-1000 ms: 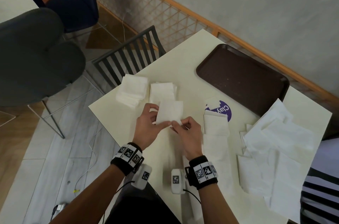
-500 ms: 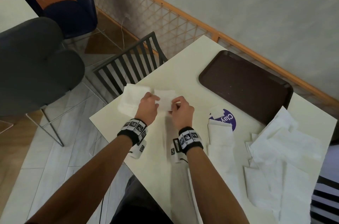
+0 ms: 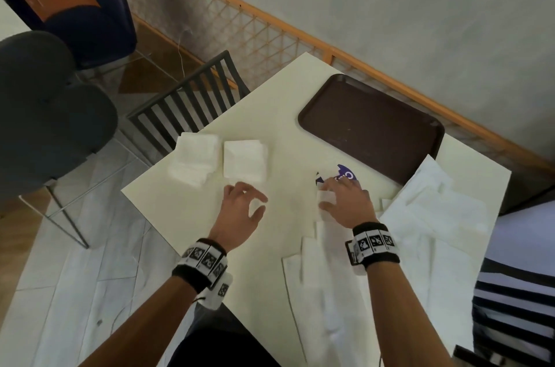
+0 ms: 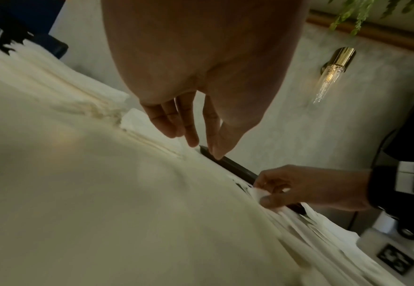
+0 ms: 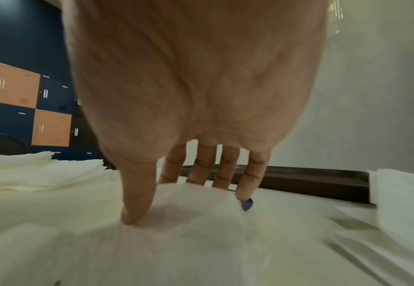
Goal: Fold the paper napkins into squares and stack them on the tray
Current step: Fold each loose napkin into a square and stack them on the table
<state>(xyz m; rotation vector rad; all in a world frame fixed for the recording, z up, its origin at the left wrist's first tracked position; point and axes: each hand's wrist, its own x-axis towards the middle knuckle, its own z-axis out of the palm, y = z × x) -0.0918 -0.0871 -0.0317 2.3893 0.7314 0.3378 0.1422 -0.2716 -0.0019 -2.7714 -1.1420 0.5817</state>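
Two stacks of folded white squares, the right stack and the left stack, lie at the table's left edge. My left hand hovers just in front of the right stack, fingers loose and holding nothing. My right hand reaches over a long folded napkin in front of me and pinches its far end between thumb and fingers. The dark brown tray sits bare at the far side of the table.
A heap of unfolded napkins covers the table's right side. A purple round sticker shows beside my right fingers. A slatted chair and a dark padded chair stand left of the table.
Both hands have let go of the folded square, which now tops the right stack. My left hand has drawn back a little. My right hand has swung right onto the long napkin.
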